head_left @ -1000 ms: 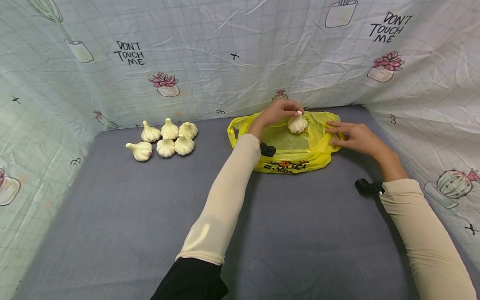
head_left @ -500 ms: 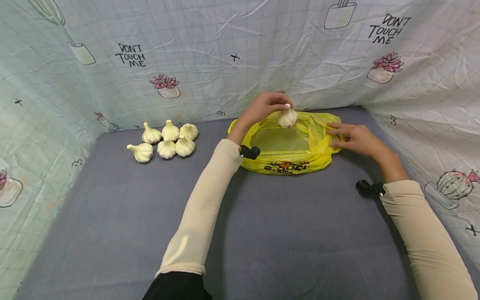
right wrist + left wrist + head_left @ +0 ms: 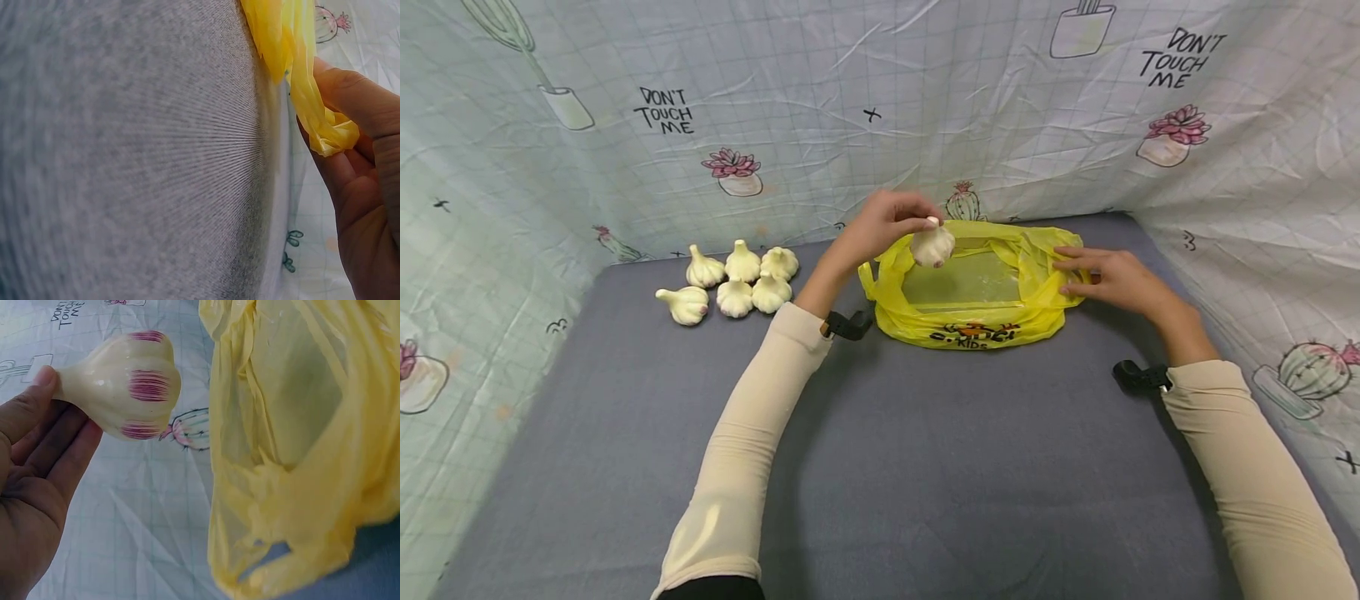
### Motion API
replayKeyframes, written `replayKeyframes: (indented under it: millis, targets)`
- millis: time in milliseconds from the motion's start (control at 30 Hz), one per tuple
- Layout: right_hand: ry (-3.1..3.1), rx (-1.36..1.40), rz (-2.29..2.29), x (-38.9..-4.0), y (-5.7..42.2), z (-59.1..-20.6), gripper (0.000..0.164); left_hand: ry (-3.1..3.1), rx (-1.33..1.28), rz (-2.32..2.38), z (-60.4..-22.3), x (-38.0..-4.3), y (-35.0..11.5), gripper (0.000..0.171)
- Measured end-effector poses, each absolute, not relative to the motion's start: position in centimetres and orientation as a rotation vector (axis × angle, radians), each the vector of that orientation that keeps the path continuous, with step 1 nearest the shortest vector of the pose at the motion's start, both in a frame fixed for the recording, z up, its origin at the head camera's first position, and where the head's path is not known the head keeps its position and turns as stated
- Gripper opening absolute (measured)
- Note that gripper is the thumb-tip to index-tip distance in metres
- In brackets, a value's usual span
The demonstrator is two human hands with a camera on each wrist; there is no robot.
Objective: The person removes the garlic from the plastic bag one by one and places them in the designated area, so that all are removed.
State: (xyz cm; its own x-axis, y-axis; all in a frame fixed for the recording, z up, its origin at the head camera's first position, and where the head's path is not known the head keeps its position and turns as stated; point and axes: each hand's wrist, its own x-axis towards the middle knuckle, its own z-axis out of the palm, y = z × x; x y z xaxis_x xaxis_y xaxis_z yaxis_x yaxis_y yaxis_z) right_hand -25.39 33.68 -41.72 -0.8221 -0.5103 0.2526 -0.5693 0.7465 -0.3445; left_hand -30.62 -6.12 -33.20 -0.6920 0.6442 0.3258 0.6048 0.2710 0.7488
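My left hand (image 3: 883,223) pinches a garlic bulb (image 3: 932,247) by its stem, above the left rim of a yellow plastic bag (image 3: 1000,321). The left wrist view shows the bulb (image 3: 134,384) as glossy cream with purple streaks, apart from the bag (image 3: 294,506). My right hand (image 3: 1116,279) is at the bag's right side; in the right wrist view its thumb and fingers (image 3: 350,87) pinch the bunched yellow plastic (image 3: 325,128). The bag's mouth gapes upward, and dark print marks its front. Several more garlic bulbs (image 3: 735,297) stand in a group at the left.
The table wears a grey cloth (image 3: 925,467). A patterned white sheet (image 3: 865,75) hangs close behind the bag and along both sides. One garlic bulb (image 3: 687,306) in the group lies tipped, its stem pointing left.
My left hand has moved left with the garlic bulb, from over the bag's middle to its left rim. The right hand has stayed at the bag's right side.
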Motion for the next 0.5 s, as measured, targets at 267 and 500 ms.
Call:
replayKeyframes:
  millis: [267, 500]
  targets:
    - [-2.801, 0.874, 0.605, -25.3, 33.6, -41.6, 0.041, 2.561, 1.121, 1.382, -32.1, -28.2, -8.8, 0.018]
    - [-2.777, 0.903, 0.586, -25.7, 33.6, -41.8, 0.043, 2.609, 1.172, 1.351, -32.3, -28.0, -11.0, 0.015]
